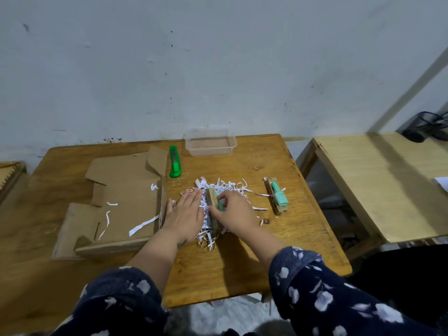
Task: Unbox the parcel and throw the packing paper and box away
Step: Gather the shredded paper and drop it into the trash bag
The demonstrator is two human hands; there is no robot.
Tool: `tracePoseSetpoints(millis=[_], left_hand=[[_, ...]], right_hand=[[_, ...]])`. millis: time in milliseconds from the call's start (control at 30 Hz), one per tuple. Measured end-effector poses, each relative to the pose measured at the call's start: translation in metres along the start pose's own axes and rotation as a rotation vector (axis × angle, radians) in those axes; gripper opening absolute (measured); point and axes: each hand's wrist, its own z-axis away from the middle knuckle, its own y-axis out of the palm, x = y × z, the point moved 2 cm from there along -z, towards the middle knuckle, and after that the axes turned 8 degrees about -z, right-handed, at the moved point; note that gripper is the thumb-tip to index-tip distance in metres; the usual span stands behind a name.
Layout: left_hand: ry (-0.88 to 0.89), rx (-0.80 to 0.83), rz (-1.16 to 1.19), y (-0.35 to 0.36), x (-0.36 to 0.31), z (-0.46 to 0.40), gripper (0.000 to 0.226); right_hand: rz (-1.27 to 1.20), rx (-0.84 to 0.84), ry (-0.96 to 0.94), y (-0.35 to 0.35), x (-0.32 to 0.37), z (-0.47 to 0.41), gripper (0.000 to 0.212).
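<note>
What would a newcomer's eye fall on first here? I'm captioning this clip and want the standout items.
First, the two hands at the table's middle: the left hand lies flat on a heap of shredded white paper, and the right hand grasps a small mint-green item in a cardboard sleeve. A matching packaged mint item lies to the right; the flattened cardboard box and a green box cutter sit left.

Left hand point(185, 210) flat on shredded paper point(225, 187) mid-surface point(242, 263), right hand point(234, 212) gripping a small mint-green packaged item point(214, 202); flattened box point(121, 202) left, green cutter point(175, 161) behind.
</note>
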Motion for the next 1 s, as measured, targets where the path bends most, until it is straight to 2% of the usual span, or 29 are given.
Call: tracePoseSetpoints(millis=[67,133,300,500,633,833,900,1000], left_hand=[[-0.002,0.041,-0.003,0.003,0.002,0.002,0.055],[0.0,0.05,0.001,0.004,0.002,0.002,0.055],[0.001,0.055,-0.002,0.001,-0.002,0.003,0.055],[0.024,0.022,-0.019,-0.006,-0.015,0.001,0.055],[0.055,-0.059,-0.056,-0.014,-0.029,-0.005,0.055],[0.18,-0.067,-0.172,-0.023,-0.06,-0.025,0.056],[0.233,-0.054,-0.178,-0.021,-0.072,-0.03,0.056],[0.303,-0.016,-0.197,-0.013,-0.092,-0.033,0.055]], right_hand=[[0.028,0.036,0.042,0.005,0.001,0.001,0.05],[0.017,0.051,0.099,0.004,0.002,0.0,0.047],[-0.153,0.037,0.177,-0.009,0.0,-0.005,0.047],[-0.306,0.008,0.225,-0.037,-0.009,-0.009,0.067],[-0.301,-0.048,0.275,-0.058,-0.02,-0.011,0.062],[-0.569,-0.002,0.447,-0.099,-0.031,-0.009,0.055],[-0.565,-0.075,0.465,-0.112,-0.037,-0.009,0.056],[-0.381,-0.282,0.393,-0.129,-0.051,-0.011,0.06]])
